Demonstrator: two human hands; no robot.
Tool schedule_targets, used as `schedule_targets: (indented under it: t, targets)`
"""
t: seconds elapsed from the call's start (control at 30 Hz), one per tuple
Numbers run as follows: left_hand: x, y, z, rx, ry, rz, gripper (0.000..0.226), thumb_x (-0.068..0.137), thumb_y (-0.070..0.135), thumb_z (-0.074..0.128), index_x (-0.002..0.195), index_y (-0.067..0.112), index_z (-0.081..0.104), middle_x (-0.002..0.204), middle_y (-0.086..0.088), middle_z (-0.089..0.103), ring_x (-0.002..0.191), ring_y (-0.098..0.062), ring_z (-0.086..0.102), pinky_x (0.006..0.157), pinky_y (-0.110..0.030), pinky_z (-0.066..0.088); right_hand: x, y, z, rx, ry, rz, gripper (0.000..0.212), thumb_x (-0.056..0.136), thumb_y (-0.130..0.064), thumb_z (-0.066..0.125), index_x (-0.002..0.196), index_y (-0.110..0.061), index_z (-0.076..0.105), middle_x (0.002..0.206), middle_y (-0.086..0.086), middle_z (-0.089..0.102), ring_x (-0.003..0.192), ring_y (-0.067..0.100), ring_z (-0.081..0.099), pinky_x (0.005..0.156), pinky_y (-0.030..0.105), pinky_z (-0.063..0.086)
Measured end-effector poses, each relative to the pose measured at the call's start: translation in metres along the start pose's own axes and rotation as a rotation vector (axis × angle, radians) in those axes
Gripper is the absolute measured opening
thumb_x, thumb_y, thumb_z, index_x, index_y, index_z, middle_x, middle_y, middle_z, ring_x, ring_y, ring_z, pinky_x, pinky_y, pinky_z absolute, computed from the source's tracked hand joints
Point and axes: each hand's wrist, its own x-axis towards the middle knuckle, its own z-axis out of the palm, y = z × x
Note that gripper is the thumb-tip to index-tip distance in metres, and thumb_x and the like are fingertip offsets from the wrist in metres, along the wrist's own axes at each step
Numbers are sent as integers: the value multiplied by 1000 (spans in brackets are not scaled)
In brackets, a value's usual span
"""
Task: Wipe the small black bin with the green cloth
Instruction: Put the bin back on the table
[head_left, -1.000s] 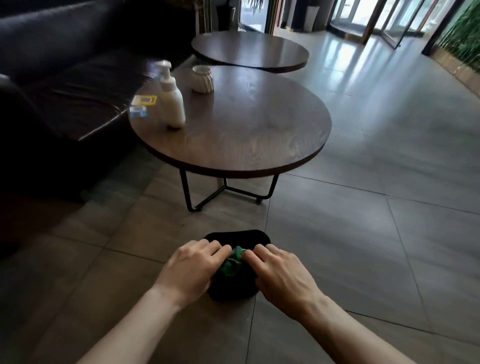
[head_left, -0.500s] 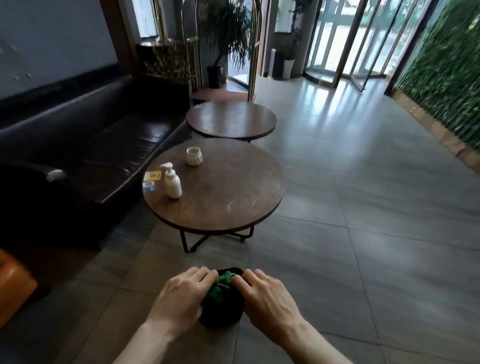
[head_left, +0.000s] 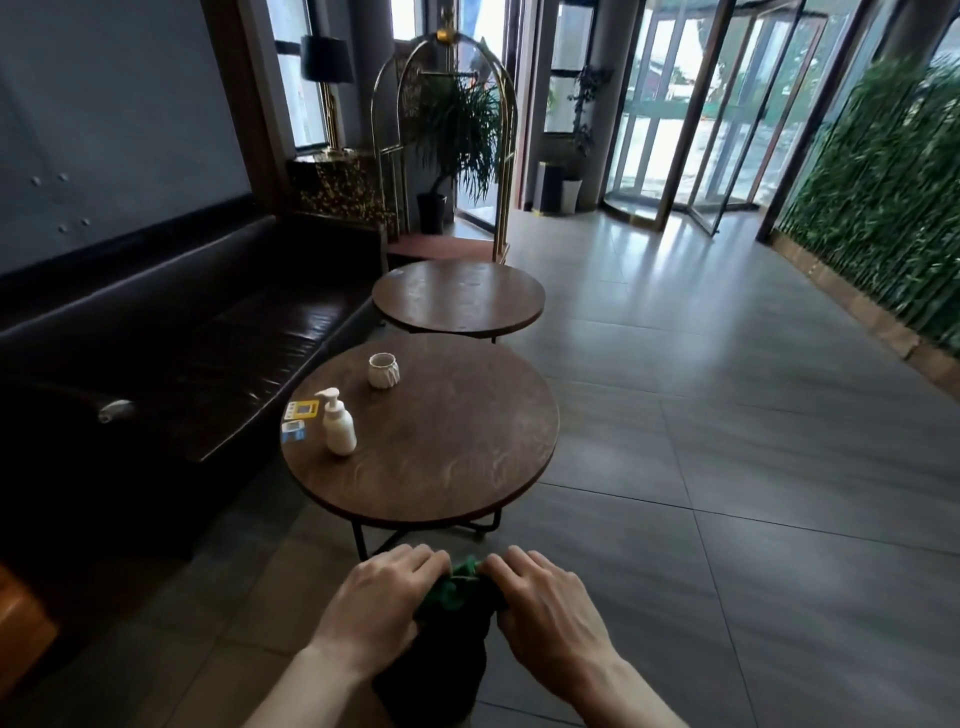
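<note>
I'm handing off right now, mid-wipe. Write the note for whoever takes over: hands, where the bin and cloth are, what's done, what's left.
Left hand: closed on the green cloth at the top of the small black bin.
Right hand: fingers curled at the bin's top edge beside the cloth, apparently steadying it; the exact grip is hidden.
Bin: held between both hands, in front of the near round table; whether it rests on the floor cannot be told.
Done: cloth is at the bin's top.
Left: how much is wiped cannot be told; treat the sides as still to do.
</note>
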Motion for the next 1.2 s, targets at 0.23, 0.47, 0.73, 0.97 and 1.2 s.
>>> schedule_targets:
  t: [0.23,0.47,0.73,0.97,1.2]
  targets:
    - [62,-52,24,-14,-21,51,47,69,25,83,111,32,62,99,16,68,89,-8,69,70,-25,57,65,35,32,10,-64,62,25,99,-26,52,125,-27,49,113,-4,58,103,22,60,70,38,49]
    - [143,-129,50,-44,-49,129,50,64,24,84,111,28,67,95,13,70,83,-9,69,74,-25,58,161,69,66,-1,-144,103,31,94,-19,58,124,-27,55,109,-5,60,98,20,62,65,36,48]
    - [227,-198,90,-45,-114,121,49,64,16,82,111,25,68,100,10,71,95,-14,70,91,-30,57,248,117,118,7,-198,194,31,93,-19,57,122,-29,55,108,-8,59,99,19,60,66,35,47]
    - [311,-237,164,-26,-97,54,37,62,6,83,93,24,71,79,10,69,73,-14,68,67,-26,58,320,200,187,3,-230,220,39,94,-14,56,128,-32,51,115,-9,56,107,17,57,73,33,49]
    - [411,-270,243,30,-66,-62,46,61,3,88,103,18,73,87,3,72,78,-19,71,70,-32,61,395,289,252,4,-155,200,40,76,-7,80,113,-20,69,103,-1,68,90,21,67,68,32,58]
